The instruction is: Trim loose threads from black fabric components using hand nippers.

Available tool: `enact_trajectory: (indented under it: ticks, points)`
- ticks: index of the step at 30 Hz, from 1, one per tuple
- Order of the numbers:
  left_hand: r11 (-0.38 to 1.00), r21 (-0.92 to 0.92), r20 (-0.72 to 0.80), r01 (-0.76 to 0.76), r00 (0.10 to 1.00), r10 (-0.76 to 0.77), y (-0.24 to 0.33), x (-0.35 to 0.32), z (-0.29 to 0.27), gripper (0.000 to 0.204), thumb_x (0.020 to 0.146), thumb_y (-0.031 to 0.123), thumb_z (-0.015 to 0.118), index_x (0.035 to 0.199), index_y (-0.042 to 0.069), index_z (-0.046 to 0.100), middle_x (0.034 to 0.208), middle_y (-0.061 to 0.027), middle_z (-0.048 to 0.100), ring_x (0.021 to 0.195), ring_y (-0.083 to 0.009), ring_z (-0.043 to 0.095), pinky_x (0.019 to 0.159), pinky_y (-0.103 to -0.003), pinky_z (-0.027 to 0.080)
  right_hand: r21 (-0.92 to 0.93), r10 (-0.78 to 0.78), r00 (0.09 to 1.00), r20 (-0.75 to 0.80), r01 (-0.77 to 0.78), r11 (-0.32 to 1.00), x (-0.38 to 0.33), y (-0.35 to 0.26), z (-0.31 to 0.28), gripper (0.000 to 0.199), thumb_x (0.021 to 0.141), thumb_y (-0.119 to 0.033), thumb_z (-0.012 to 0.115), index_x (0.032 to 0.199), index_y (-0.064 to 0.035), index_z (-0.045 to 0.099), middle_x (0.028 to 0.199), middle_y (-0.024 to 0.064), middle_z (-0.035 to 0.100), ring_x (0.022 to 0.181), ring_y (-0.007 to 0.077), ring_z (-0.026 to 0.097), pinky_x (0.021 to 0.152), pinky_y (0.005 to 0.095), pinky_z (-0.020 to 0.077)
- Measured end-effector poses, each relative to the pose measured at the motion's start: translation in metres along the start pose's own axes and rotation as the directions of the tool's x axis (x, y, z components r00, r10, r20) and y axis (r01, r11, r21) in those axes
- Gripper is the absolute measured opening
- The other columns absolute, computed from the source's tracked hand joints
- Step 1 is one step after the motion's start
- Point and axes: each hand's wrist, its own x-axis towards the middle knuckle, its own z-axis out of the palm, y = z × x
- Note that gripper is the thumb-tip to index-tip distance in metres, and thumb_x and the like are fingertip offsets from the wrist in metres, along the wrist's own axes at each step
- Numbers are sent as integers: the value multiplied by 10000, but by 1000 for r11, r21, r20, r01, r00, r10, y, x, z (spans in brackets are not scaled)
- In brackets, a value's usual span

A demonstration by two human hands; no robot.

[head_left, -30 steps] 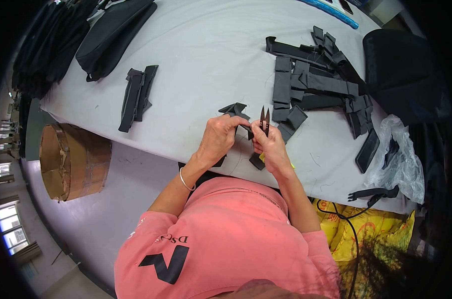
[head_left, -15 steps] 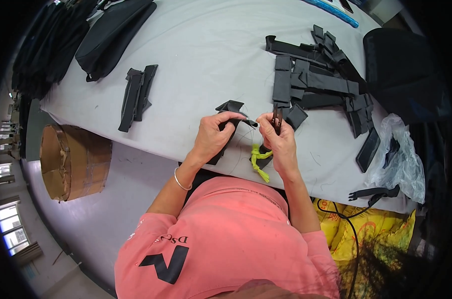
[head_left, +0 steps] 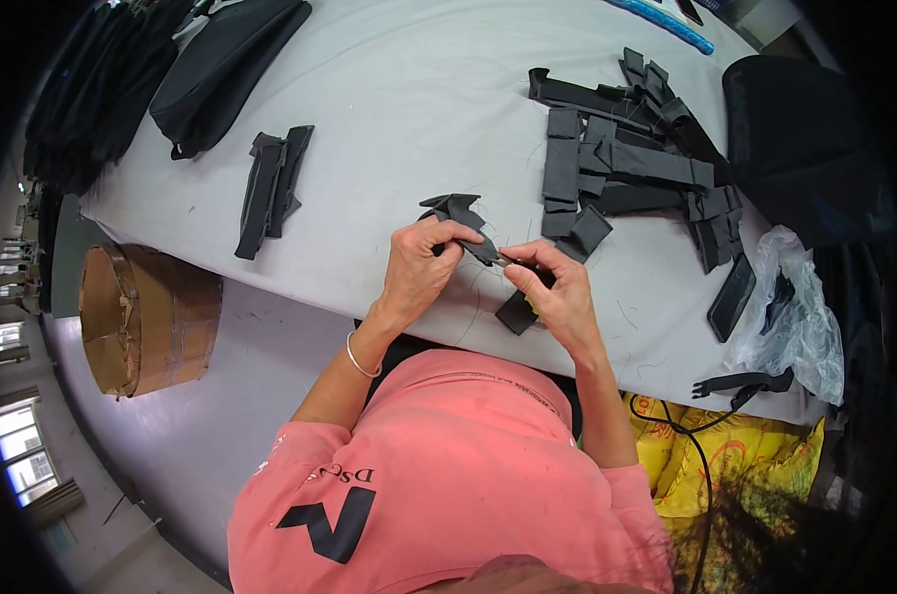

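Observation:
Pinched in my left hand (head_left: pixel 415 265) is a black fabric strap piece (head_left: pixel 456 207), its folded end sticking out beyond my fingers. My right hand (head_left: pixel 564 299) is closed around small dark thread snips (head_left: pixel 505 261), whose tips touch or nearly touch the strap's edge by my left fingertips. Most of the snips is hidden by the fingers; only a bit of their yellow-green cord shows. Below my right hand a short black piece (head_left: pixel 516 313) lies on the white cloth. Loose dark threads are scattered around both hands.
A pile of black strap pieces (head_left: pixel 656 163) lies at right, with a phone-like black slab (head_left: pixel 731 297) and a clear plastic bag (head_left: pixel 797 322) beyond. A few strap pieces (head_left: pixel 273 193) lie at left. A cardboard box (head_left: pixel 151 322) stands on the floor, yellow sacks (head_left: pixel 686 455) below the table's right edge.
My right hand has turned, bringing the snips from pointing upward to pointing left at the strap. The cord has swung mostly out of sight. My left hand has tilted the strap slightly.

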Motion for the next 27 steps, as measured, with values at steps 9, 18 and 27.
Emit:
enact_trajectory:
  ticks: [9,18,27]
  points:
    - [999,22,3,-23,1000,23,4,0,1,267,735,-69,539,857,70,732,568,-13,479,533,-80,399,492,-257,314,-31,26,1000,-13,-26,999,0,-2,6,183,821,-162,677,968,-54,692,749,12,657,684,74,557,642,219,431]
    - [1000,20,26,-5,1000,5,8,0,0,278,732,-70,543,880,73,729,581,-7,482,545,-78,403,495,-254,317,18,33,995,-91,-31,999,1,7,6,171,819,-172,691,953,-66,689,736,-2,642,676,62,551,614,214,418]
    - [995,93,85,-36,996,28,8,-2,1,282,728,-66,545,899,75,718,601,-40,517,539,-111,436,501,-269,356,-31,43,998,-55,-45,998,8,-3,9,185,813,-143,691,953,-33,639,695,-18,568,632,64,491,587,214,401]
